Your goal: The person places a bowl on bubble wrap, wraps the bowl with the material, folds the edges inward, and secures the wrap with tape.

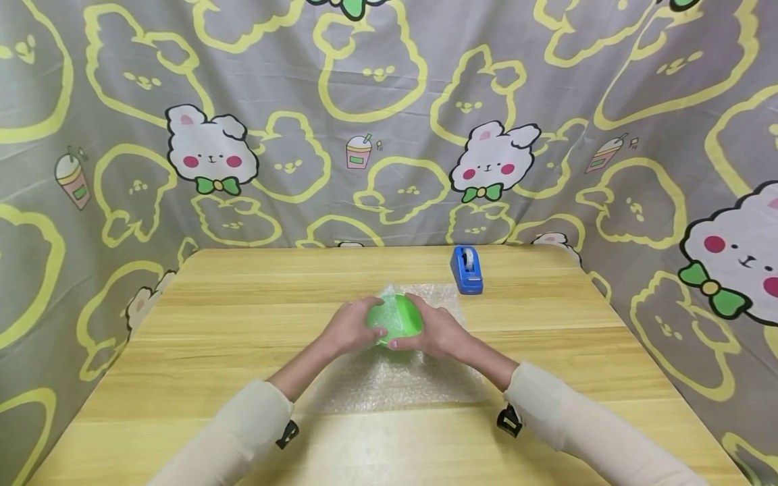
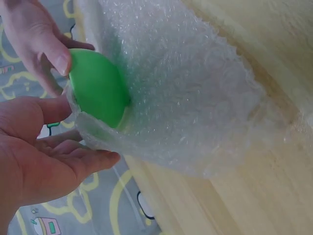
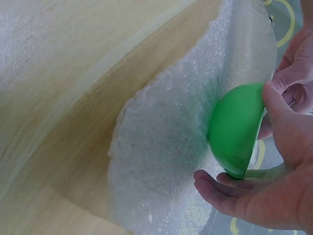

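Note:
A green bowl [image 1: 410, 316] stands over the middle of a sheet of bubble wrap [image 1: 413, 388], its left part covered by a folded-over flap of the sheet. My left hand [image 1: 354, 327] holds that flap against the bowl's left side, thumb at the rim and fingers spread along the outside. From the right, my right hand [image 1: 440, 331] grips the uncovered side of the bowl, thumb on the near rim and fingers on the far side. The right wrist view shows the smooth round outside of the bowl [image 3: 237, 127] resting against the bubble wrap [image 3: 161, 142].
A blue tape dispenser [image 1: 468, 273] with a roll of tape stands at the back right of the wooden table [image 1: 243, 290], just beyond the sheet's far corner. A grey patterned curtain [image 1: 292, 88] hangs behind the table and along both sides.

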Demonstrator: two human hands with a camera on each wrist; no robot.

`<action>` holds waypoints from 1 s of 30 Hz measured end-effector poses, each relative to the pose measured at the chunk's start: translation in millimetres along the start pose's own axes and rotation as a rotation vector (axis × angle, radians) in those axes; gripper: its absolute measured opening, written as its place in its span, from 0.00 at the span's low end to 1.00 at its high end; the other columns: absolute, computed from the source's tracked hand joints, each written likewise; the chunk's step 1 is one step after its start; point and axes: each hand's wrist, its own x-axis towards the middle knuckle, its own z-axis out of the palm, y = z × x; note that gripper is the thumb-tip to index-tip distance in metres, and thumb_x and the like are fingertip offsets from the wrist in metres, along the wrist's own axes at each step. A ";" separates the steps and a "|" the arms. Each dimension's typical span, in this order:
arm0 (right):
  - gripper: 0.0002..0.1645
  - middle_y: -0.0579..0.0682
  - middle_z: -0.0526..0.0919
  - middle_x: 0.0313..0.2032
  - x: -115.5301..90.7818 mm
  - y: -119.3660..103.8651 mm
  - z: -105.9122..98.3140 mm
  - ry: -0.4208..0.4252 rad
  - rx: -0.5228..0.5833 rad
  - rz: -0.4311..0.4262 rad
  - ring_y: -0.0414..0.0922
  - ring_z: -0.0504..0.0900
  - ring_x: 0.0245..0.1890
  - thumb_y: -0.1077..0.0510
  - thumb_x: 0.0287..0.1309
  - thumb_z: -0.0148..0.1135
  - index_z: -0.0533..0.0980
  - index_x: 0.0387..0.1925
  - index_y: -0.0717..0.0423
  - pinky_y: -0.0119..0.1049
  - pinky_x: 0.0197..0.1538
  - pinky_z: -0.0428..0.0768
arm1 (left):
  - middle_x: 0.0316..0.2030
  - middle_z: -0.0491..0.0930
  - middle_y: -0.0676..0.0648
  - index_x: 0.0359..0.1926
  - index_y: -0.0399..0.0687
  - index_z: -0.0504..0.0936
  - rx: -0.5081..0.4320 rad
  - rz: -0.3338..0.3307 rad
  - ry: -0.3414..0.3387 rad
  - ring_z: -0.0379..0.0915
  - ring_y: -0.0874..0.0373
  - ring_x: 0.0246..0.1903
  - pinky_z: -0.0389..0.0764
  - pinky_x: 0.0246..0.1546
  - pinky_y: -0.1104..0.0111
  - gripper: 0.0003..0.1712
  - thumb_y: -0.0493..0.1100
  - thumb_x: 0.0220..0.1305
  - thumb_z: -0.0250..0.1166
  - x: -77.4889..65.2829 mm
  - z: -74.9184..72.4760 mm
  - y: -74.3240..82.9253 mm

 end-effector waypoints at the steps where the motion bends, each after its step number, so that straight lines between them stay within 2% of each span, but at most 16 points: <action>1: 0.66 0.58 0.84 0.49 0.2 0.3 0.1 0.001 0.002 -0.004 0.47 0.82 0.39 0.35 0.45 0.79 0.55 0.78 0.51 0.35 0.35 0.81 | 0.64 0.77 0.34 0.67 0.38 0.74 -0.002 -0.001 -0.004 0.75 0.37 0.62 0.76 0.63 0.48 0.36 0.41 0.59 0.74 -0.5 -0.2 0.3; 10: 0.66 0.58 0.84 0.50 0.5 0.3 0.7 -0.003 0.012 -0.001 0.47 0.82 0.39 0.35 0.46 0.78 0.54 0.79 0.51 0.34 0.34 0.82 | 0.70 0.69 0.33 0.70 0.41 0.71 0.000 -0.002 -0.076 0.70 0.36 0.67 0.72 0.66 0.47 0.39 0.45 0.60 0.74 -1.8 -4.0 -1.4; 14: 0.66 0.58 0.83 0.51 0.5 0.4 1.0 0.001 0.008 0.002 0.47 0.82 0.40 0.34 0.46 0.78 0.55 0.79 0.51 0.34 0.35 0.82 | 0.70 0.69 0.33 0.72 0.42 0.69 -0.010 -0.009 -0.097 0.69 0.36 0.67 0.71 0.67 0.46 0.43 0.46 0.59 0.75 -2.1 -5.7 -2.8; 22: 0.66 0.58 0.84 0.53 -0.8 2.2 1.9 0.023 0.006 -0.011 0.49 0.83 0.45 0.34 0.44 0.80 0.56 0.78 0.50 0.37 0.40 0.83 | 0.64 0.76 0.32 0.77 0.43 0.60 -0.040 -0.010 -0.038 0.75 0.36 0.60 0.78 0.60 0.47 0.53 0.44 0.55 0.78 -5.0 -1.6 -3.0; 30: 0.67 0.58 0.83 0.54 -1.6 2.5 1.6 0.025 0.009 -0.012 0.49 0.83 0.45 0.34 0.43 0.80 0.56 0.78 0.50 0.36 0.39 0.82 | 0.66 0.74 0.33 0.75 0.40 0.64 -0.025 0.000 -0.014 0.75 0.37 0.60 0.77 0.62 0.48 0.51 0.44 0.53 0.79 -3.5 1.5 -6.9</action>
